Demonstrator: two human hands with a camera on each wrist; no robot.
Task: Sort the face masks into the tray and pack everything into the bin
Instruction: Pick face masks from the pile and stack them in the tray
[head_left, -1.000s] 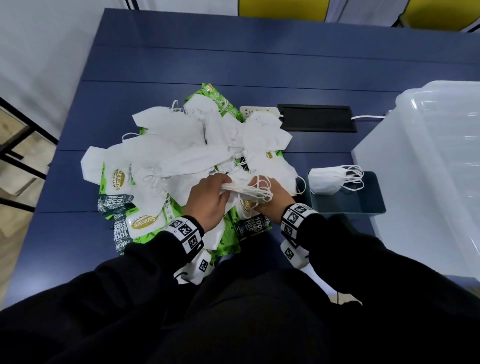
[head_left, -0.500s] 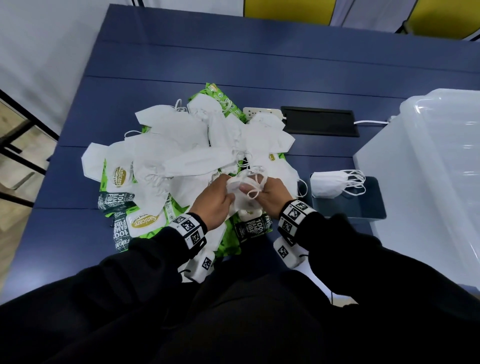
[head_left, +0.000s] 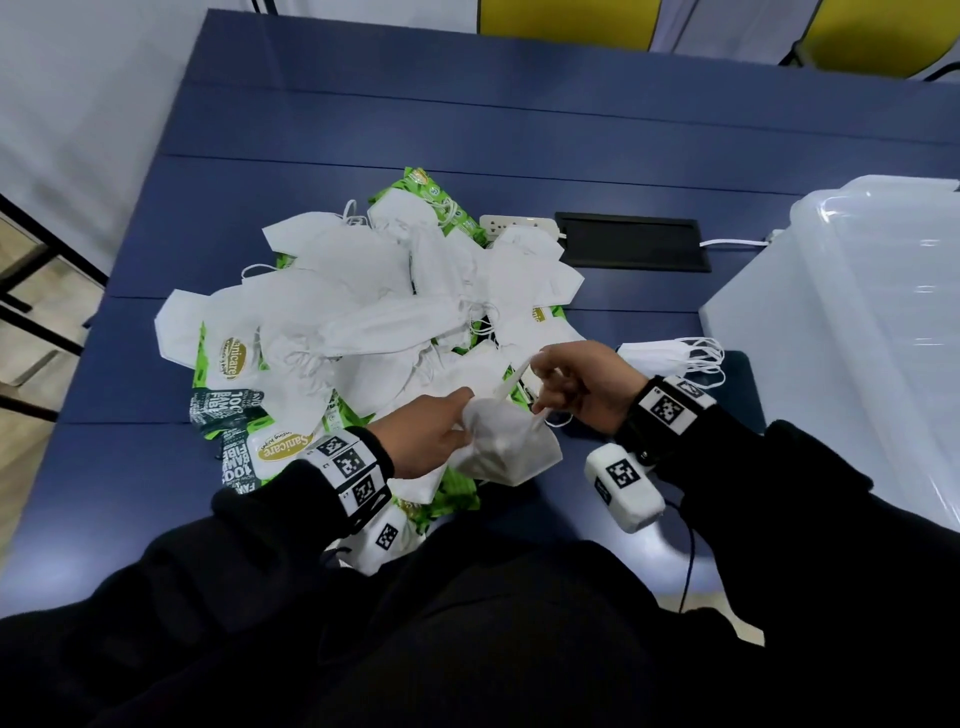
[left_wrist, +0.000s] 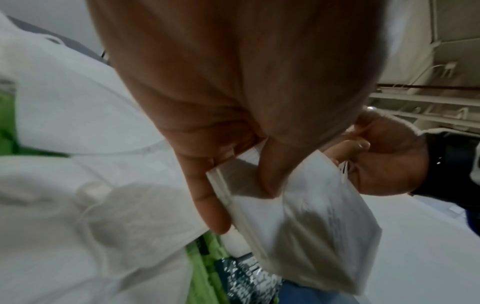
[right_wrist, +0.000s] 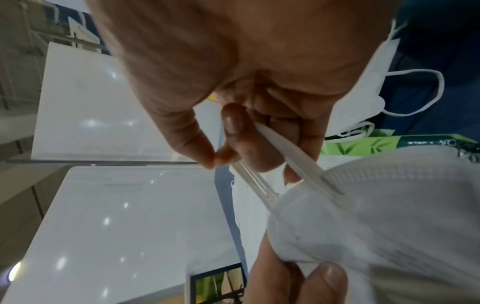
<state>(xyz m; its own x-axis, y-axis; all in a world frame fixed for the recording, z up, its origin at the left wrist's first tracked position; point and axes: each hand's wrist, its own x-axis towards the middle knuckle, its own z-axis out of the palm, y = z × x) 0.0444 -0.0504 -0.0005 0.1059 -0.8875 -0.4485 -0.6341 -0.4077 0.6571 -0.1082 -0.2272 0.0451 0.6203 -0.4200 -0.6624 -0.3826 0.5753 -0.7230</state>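
Observation:
My left hand (head_left: 441, 436) pinches one folded white face mask (head_left: 506, 449) just above the table's near edge; the same mask (left_wrist: 306, 226) shows held between thumb and fingers in the left wrist view. My right hand (head_left: 571, 387) grips that mask's ear loops (right_wrist: 262, 185), pulled taut. A heap of white masks (head_left: 374, 301) lies on green wipe packs (head_left: 234, 421) in the middle of the table. The dark tray (head_left: 740, 384) stands right of my hands with a small stack of masks (head_left: 660, 353) in it. The clear bin (head_left: 857, 332) is at the far right.
A white power strip (head_left: 514, 224) and a black cable hatch (head_left: 631, 241) lie behind the heap, with a white cord running toward the bin. The blue table (head_left: 467, 104) stretches bare beyond them. A black frame stands off the left edge.
Both hands have drawn one mask out of the heap toward me and lifted it. The right hand has pulled its ear loops out to the right.

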